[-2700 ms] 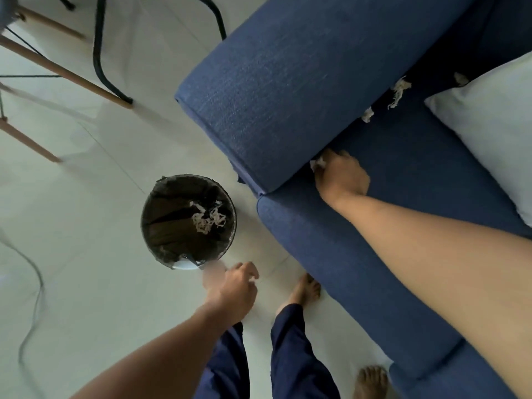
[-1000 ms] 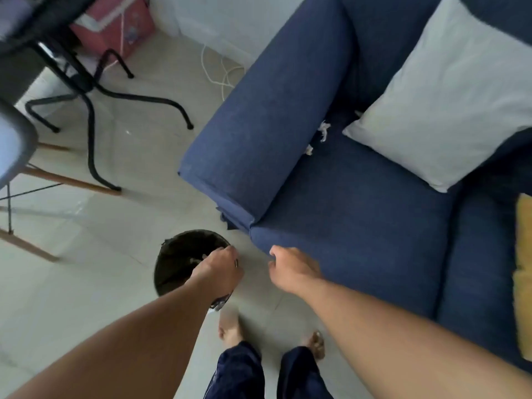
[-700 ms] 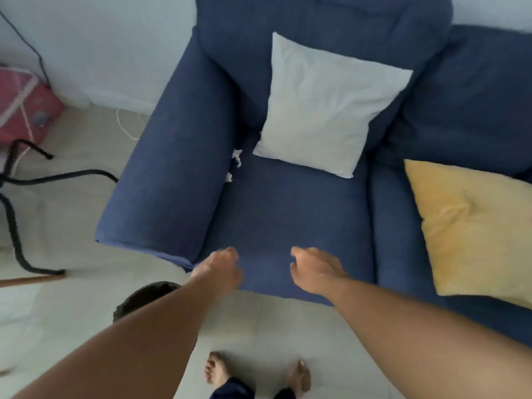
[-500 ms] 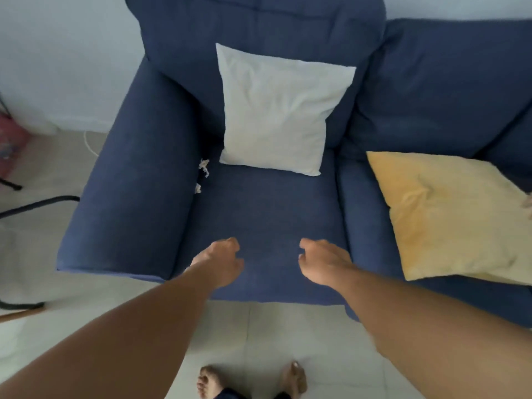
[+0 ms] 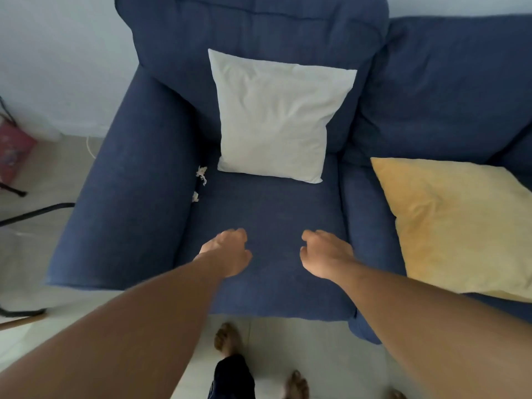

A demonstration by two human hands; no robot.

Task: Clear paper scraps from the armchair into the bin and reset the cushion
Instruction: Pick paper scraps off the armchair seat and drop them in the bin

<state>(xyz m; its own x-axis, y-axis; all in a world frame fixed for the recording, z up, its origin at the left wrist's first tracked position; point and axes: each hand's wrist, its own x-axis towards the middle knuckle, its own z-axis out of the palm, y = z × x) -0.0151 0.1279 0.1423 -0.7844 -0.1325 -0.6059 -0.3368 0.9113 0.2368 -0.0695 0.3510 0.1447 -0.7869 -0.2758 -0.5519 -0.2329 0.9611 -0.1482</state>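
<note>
The blue armchair point(image 5: 270, 203) fills the view. A white cushion point(image 5: 276, 119) leans upright against its backrest. Small white paper scraps point(image 5: 201, 172) lie in the crease between the seat and the left armrest point(image 5: 129, 197), with one more scrap point(image 5: 195, 196) just below them. My left hand point(image 5: 227, 251) and my right hand point(image 5: 322, 254) hover side by side over the front of the seat. Both have loosely curled fingers and hold nothing. The bin is out of view.
A yellow cushion point(image 5: 460, 226) lies on the adjoining blue sofa seat to the right. A pink box point(image 5: 14, 156) and black chair legs point(image 5: 34, 211) stand on the pale tiled floor to the left. My bare feet point(image 5: 227, 341) are at the armchair's front edge.
My view has swung up from the bin and floor to the whole armchair. Both hands moved from beside the bin to over the front of the seat. The bin has left the view.
</note>
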